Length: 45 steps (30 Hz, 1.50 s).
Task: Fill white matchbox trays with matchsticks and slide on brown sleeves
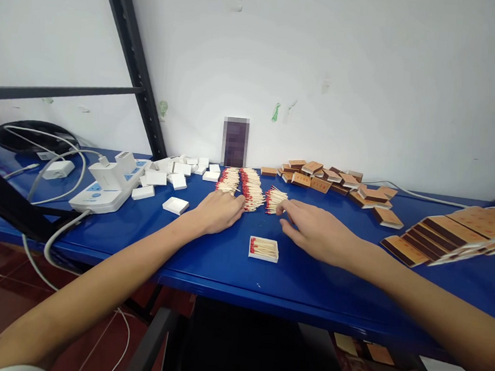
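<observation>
Red-tipped matches lie in two long rows, one on the left (229,179) and one in the middle (251,189), beside a smaller pile of matches (276,199). My left hand (220,212) rests at the near end of the rows, its fingers curled together; whatever they may pinch is hidden. At the right edge of the small pile is my right hand (313,229), thumb and forefinger apart, fingertips touching the match ends. Nearer me sits a white matchbox tray (263,257) with matches laid inside, heads to the left.
White matchbox trays (157,177) are heaped at the left, one (175,205) lying apart. Brown matchbox sleeves (311,182) pile up behind my right hand, with stacked ones (451,232) farther right. A power strip (108,193) with cables stands left on the blue table (223,264).
</observation>
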Available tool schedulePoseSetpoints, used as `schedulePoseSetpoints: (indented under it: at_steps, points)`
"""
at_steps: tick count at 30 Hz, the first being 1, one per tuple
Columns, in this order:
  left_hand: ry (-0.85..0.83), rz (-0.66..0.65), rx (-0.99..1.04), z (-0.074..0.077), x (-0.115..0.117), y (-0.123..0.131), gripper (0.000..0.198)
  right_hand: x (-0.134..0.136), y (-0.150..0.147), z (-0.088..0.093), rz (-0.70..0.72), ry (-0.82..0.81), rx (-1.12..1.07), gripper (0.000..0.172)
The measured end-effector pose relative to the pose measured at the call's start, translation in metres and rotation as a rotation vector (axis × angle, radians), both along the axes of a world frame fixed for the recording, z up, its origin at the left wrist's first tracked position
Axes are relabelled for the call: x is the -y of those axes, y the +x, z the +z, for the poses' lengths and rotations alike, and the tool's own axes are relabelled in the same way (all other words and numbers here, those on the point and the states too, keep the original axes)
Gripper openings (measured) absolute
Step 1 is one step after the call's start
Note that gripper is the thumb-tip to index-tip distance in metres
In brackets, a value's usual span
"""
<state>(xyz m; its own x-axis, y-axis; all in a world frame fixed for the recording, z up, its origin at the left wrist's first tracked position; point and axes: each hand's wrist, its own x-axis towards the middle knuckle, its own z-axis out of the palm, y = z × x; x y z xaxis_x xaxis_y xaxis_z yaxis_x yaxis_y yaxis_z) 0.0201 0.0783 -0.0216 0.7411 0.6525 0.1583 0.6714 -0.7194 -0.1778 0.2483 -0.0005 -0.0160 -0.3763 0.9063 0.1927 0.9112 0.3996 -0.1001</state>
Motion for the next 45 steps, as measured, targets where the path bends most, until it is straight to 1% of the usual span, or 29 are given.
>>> schedulePoseSetpoints:
  at_steps: [2,4,6,8,10,14,17,20,23,25,27,29,32,34,36,39,42,45]
  points:
    - [-0.066,-0.055,0.065,0.006,0.008,-0.002,0.027,-0.011,0.005,-0.005,-0.025,0.018,0.073,0.017]
    - [-0.179,-0.165,0.146,0.014,0.022,-0.003,0.025,-0.02,0.008,-0.01,-0.037,0.023,0.122,0.017]
    - [-0.299,-0.264,0.178,0.021,0.036,-0.003,0.023,-0.026,0.009,-0.013,-0.035,0.026,0.154,0.017]
    - [-0.359,-0.311,0.167,0.024,0.048,-0.002,0.022,-0.029,0.009,-0.015,-0.029,0.02,0.157,0.019]
    - [-0.367,-0.326,0.157,0.024,0.054,0.0,0.022,-0.031,0.009,-0.016,-0.035,0.004,0.138,0.022]
    - [-0.364,-0.288,0.184,0.026,0.051,0.001,0.024,-0.03,0.01,-0.017,0.013,-0.041,0.12,0.022]
    - [-0.326,-0.235,0.227,0.029,0.04,-0.001,0.024,-0.027,0.01,-0.015,0.053,-0.058,0.123,0.017]
    - [-0.276,-0.216,0.245,0.028,0.023,-0.004,0.023,-0.019,0.007,-0.009,0.037,-0.053,0.075,0.016]
    - [-0.224,-0.159,0.228,0.021,0.008,-0.004,0.021,-0.004,-0.002,0.001,0.051,-0.069,-0.037,0.017]
    - [-0.184,-0.129,0.221,0.015,0.002,-0.003,0.022,0.009,-0.01,0.008,0.078,-0.117,-0.101,0.018]
    - [-0.144,-0.127,0.207,0.008,0.0,0.001,0.025,0.019,-0.017,0.012,0.124,-0.181,-0.132,0.019]
    - [-0.099,-0.13,0.163,0.003,0.001,0.006,0.029,0.023,-0.021,0.013,0.138,-0.213,-0.124,0.021]
    - [-0.035,-0.13,0.082,-0.002,0.006,0.016,0.03,0.014,-0.017,0.01,0.039,-0.148,-0.043,0.025]
    - [-0.007,-0.133,0.056,-0.005,0.008,0.021,0.027,0.0,-0.009,0.006,-0.018,-0.088,0.034,0.021]
    - [0.011,-0.131,0.047,-0.007,0.009,0.025,0.025,-0.014,-0.001,0.0,-0.019,-0.051,0.106,0.014]
    - [0.014,-0.118,0.035,-0.007,0.009,0.025,0.024,-0.028,0.005,-0.007,-0.029,-0.029,0.167,0.013]
    - [-0.069,-0.134,0.06,0.004,0.015,0.018,0.023,-0.033,0.005,-0.011,-0.045,-0.017,0.188,0.019]
    - [-0.23,-0.222,0.146,0.021,0.028,0.007,0.023,-0.034,0.005,-0.014,-0.027,-0.003,0.191,0.026]
